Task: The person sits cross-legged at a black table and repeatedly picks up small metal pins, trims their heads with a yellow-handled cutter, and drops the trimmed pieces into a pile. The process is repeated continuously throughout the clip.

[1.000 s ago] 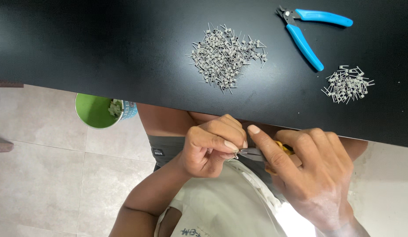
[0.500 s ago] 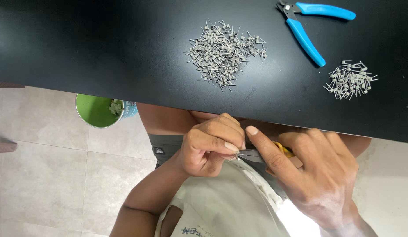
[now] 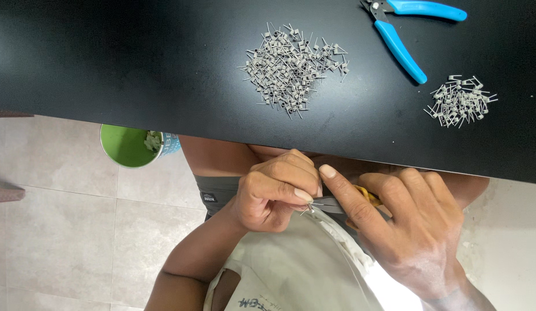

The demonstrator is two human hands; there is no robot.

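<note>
Both hands are held below the near edge of the black table (image 3: pixel 135 69), over my lap. With fingers curled, my left hand (image 3: pixel 271 193) pinches a small metal wire coil (image 3: pixel 310 209) between thumb and fingertips. My right hand (image 3: pixel 409 230) grips a small tool with yellow handles (image 3: pixel 369 197). Its index finger lies stretched along the tool's grey jaws (image 3: pixel 331 204), which meet the coil at the left hand's fingertips. Most of the tool is hidden under the right hand.
On the table lie a large pile of wire coils (image 3: pixel 294 66), a smaller pile (image 3: pixel 459 101) at the right, and blue-handled cutters (image 3: pixel 403 29). A green cup (image 3: pixel 129 147) with scraps stands on the tiled floor (image 3: pixel 55 230) at the left.
The hands have hardly moved; the view has shifted slightly, so the table and piles sit a little higher in the picture.
</note>
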